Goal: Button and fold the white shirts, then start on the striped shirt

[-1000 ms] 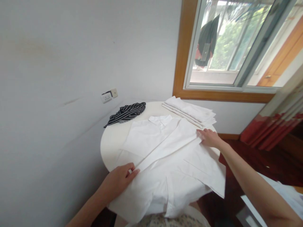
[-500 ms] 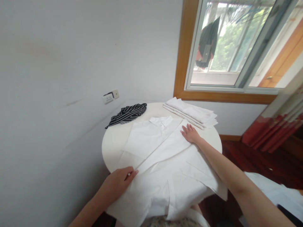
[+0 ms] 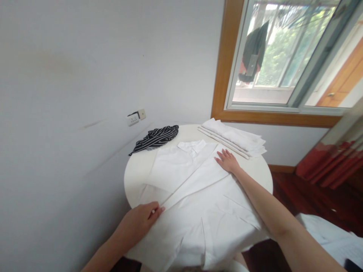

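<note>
A white shirt (image 3: 195,204) lies spread over a round white table (image 3: 133,175), its collar toward the wall and its lower part hanging over the near edge. One sleeve is laid slantwise across the body. At the sleeve's lower left end, my left hand (image 3: 144,219) pinches the fabric between thumb and fingers. My right hand (image 3: 227,161) rests flat near the upper right shoulder, fingers spread on the cloth.
Behind my right hand sits a stack of folded white garments (image 3: 232,138). A black striped cloth (image 3: 155,138) lies at the table's back left, below a wall socket (image 3: 133,119). More white cloth (image 3: 331,238) is at the lower right, and a red-and-cream curtain (image 3: 334,162) hangs beyond.
The view has shifted slightly, moving the table and window a little to the right. Both hands keep nearly the same places on the shirt.
</note>
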The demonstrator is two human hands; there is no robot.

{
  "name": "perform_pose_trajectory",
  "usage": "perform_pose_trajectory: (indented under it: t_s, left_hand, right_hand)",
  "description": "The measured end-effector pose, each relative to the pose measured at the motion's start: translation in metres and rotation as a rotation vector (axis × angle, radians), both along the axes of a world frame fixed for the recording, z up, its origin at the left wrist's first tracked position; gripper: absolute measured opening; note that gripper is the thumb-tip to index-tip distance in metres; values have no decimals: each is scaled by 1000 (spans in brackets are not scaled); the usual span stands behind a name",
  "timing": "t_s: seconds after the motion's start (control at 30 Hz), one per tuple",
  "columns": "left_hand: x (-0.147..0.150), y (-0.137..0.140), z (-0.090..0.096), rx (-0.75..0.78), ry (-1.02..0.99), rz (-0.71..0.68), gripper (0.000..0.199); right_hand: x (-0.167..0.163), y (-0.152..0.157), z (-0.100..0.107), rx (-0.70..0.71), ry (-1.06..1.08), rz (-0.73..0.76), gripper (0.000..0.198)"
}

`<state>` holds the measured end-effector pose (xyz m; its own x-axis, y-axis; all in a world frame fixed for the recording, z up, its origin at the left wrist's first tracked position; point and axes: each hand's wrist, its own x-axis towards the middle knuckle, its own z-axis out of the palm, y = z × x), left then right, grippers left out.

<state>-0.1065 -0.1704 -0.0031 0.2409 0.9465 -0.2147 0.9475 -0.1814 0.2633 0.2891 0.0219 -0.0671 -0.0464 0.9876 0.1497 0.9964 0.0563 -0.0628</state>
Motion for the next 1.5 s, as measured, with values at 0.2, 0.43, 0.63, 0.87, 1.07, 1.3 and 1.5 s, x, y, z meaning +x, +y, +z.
perform_pose_trajectory:
  t_s: [0.2,0.43,0.63,0.87,1.07,1.3,1.5]
  left_hand:
    - [1,0,1,0,46,-5,42]
    - [-2,1,4,13,34,4,43]
    - [-6,2,-1,18,12,-18,44]
    - [-2,2,-1,25,70,-34,44]
    - [2,3,0,55,69,-19,42]
    - [2,0,0,89,59,4,42]
    - [-1,-2,-6,109,16,38,53]
  right_hand:
    - [-1,2,0,-16,-17,-8,66]
    - [1,2,-2,10,-6,3,66]
    - [3,-1,-1,122,2,47,52]
    - [-3,-9,8,178,9,57,41]
    - [-8,-5,29,153,-108,93,35]
    - [-12,34,38,127,-148,32,35]
    - [-13,45,27,118,-117,-3,41]
